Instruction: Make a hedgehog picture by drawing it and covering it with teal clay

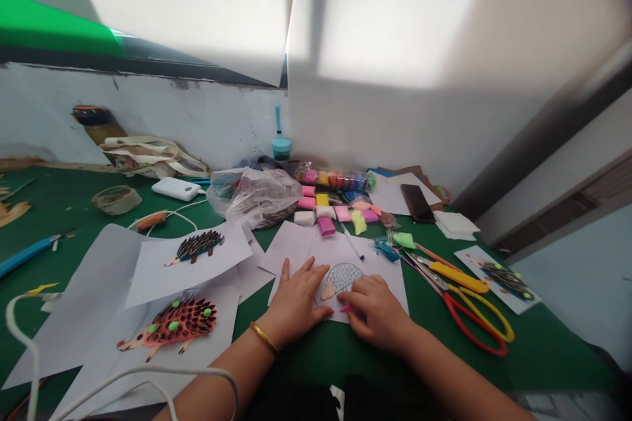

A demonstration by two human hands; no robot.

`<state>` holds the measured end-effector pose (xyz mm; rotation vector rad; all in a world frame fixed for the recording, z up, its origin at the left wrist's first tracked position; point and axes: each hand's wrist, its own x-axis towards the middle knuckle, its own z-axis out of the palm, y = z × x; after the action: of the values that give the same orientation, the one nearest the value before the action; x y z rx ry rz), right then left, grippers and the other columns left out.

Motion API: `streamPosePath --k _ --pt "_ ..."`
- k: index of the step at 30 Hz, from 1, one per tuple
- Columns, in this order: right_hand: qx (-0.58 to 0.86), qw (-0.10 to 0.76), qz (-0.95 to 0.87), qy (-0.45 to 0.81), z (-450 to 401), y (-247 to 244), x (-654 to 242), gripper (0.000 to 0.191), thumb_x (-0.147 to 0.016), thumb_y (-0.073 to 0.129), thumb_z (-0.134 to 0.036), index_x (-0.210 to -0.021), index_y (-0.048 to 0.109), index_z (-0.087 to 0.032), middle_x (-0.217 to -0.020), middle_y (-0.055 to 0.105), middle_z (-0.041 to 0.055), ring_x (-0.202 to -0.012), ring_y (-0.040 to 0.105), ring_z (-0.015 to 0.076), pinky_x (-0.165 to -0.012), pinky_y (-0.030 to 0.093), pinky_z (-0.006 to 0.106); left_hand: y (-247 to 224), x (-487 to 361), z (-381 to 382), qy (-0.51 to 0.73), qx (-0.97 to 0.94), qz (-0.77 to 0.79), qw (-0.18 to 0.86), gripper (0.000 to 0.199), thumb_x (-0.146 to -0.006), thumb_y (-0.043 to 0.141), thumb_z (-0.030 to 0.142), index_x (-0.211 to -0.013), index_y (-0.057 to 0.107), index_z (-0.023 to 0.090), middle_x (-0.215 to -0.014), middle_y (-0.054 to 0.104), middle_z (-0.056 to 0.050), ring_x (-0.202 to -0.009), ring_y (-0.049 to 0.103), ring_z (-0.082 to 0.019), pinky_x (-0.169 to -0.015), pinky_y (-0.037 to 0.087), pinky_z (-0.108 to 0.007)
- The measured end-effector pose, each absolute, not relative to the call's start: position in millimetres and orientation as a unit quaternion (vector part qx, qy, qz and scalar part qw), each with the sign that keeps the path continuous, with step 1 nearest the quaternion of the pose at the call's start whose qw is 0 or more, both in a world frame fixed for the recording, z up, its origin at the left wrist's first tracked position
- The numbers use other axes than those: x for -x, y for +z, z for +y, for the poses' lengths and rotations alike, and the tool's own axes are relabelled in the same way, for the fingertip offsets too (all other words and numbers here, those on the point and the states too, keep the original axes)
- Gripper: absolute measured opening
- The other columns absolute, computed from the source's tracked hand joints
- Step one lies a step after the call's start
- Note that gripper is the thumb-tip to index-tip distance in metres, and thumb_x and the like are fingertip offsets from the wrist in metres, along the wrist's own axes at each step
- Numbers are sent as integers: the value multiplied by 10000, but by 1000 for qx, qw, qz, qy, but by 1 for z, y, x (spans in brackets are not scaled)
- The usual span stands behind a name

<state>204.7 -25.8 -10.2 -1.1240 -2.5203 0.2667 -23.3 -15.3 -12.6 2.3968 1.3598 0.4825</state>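
A white sheet with a hedgehog drawing lies on the green table in front of me. The drawing has a blue scaly body and a peach-coloured face. My left hand, with a gold bangle at the wrist, rests on the sheet left of the drawing, fingers spread and holding nothing. At the drawing's lower right, my right hand has its fingers bent, with a small pink piece between thumb and index finger. Part of the drawing is hidden by the right fingers.
Clay packets, a plastic bag and a pen lie beyond the hands. Scissors, a yellow cutter and a phone are at right. Finished hedgehog sheets and a white cable are at left.
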Motion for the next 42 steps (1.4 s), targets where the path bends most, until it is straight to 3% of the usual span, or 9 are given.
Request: streamPosePath --k 3,6,12,16,29,35,42 --pt "386 184 -897 108 -25 -11 -205 222 -838 565 -220 -1035 662 -247 -866 613 45 -866 517 224 -808 325 368 -12 23 -15 171 -843 480 174 757 -797 717 369 -1443 336 270 -1423 523 -92 -1438 284 -300 -1143 -40 -656" --pt "398 194 -890 108 -23 -12 -205 280 -882 563 -298 -1148 602 -220 -959 634 63 -904 521 235 -840 322 378 -11 23 -14 171 -841 481 177 762 -790 729 373 -1437 342 264 -1415 530 -96 -1438 285 -303 -1145 -27 -659" --pt "408 184 -894 16 -13 -17 -197 117 -953 518 -212 -903 624 -222 -831 630 25 -829 499 197 -796 282 355 -13 24 -15 181 -837 491 158 642 -755 771 412 -1307 483 255 -1395 547 -82 -1419 321 -312 -1147 -42 -658" --pt "369 201 -907 -22 -11 -21 -192 101 -963 550 -274 -908 628 -244 -822 633 9 -833 491 188 -828 271 354 -16 25 -15 182 -841 486 150 555 -748 775 447 -1218 553 252 -1406 541 -75 -1404 344 -315 -1142 -55 -665" --pt "369 228 -900 -41 -7 -18 -192 111 -971 542 -270 -920 639 -251 -896 662 11 -880 518 187 -882 262 368 -16 25 -14 169 -842 488 155 562 -767 749 467 -1250 550 260 -1429 521 -85 -1406 338 -329 -1132 -28 -695" --pt "459 225 -860 10 -2 -17 -193 112 -936 531 -166 -883 619 -210 -897 665 29 -881 539 197 -832 305 344 -15 25 -14 174 -848 479 147 556 -758 762 474 -1228 564 252 -1407 541 -83 -1402 344 -328 -1129 -43 -692" --pt "526 249 -804 120 4 -23 -207 126 -953 491 -234 -952 616 -215 -961 678 39 -931 575 211 -827 379 331 -13 25 -18 189 -857 468 104 380 -782 754 435 -1105 628 279 -1310 598 -61 -1362 399 -314 -1141 -62 -648"
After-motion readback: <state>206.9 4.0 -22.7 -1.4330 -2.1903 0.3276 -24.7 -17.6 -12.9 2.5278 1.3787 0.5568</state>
